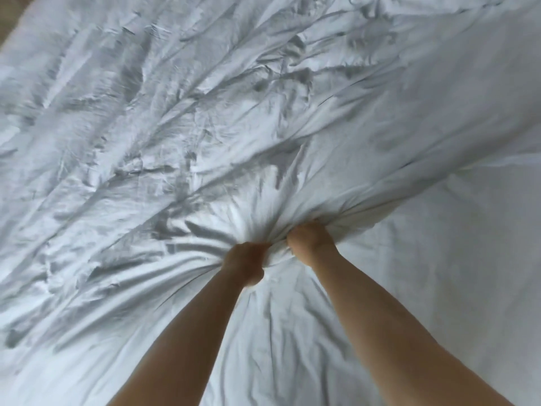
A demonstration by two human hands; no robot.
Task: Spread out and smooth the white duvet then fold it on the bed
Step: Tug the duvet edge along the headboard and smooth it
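**Spreading stage, duvet bunched in both fists, no fold begun**

Crumpled white cotton duvet point(181, 118) lying across most of the view, over a smoother white bed sheet point(456, 259) showing bare at right and lower right; strip of brownish floor point(11, 22) just visible at top left corner.

Left hand point(247, 263) clenched round a gathered bunch of the duvet near bottom centre; right hand point(310, 240) clenched on the same bunch just beside it, knuckles nearly touching; both bare forearms reaching in from the bottom edge; individual fingers mostly buried in cloth, so exact pinch not readable.

Creases fanning out from the grip point toward upper left and upper right; looks like tension from a pull, judged from the radiating lines only.

Progress, judged: early; duvet on the bed but far from flat; heavy wrinkling over whole left and centre area; long ridge running diagonally up to the right, apparently the duvet edge lying on the sheet; right part of bed uncovered.

Left to do: pull out to full spread; flatten wrinkles by hand; then fold, none of which shows as started; no folded layer or squared edge anywhere in view.

Slight motion blur throughout; corners of duvet not locatable.
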